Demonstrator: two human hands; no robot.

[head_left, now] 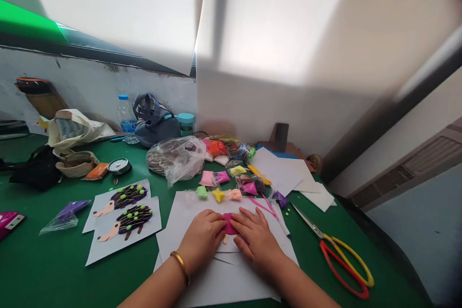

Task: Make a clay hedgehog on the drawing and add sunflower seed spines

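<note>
A flattened magenta piece of modelling clay (229, 225) lies on white paper (202, 279) in front of me. My left hand (205, 235), with a gold bangle on its wrist, has its fingers together and pressed on the clay's left edge. From the other side my right hand (255, 240) touches the clay with its fingertips; its fingers are spread. A small peach-coloured strip of clay (225, 239) sticks out just below the magenta piece. The fingertips cover both sides of the magenta clay.
Scissors (323, 236) with red and yellow handles lie open at right. Several clay packets (207, 178) sit behind the paper, beside a clear plastic bag (176, 156). Two hedgehog pictures (124, 236) are at left. Loose white sheets (277, 171) lie at the back right.
</note>
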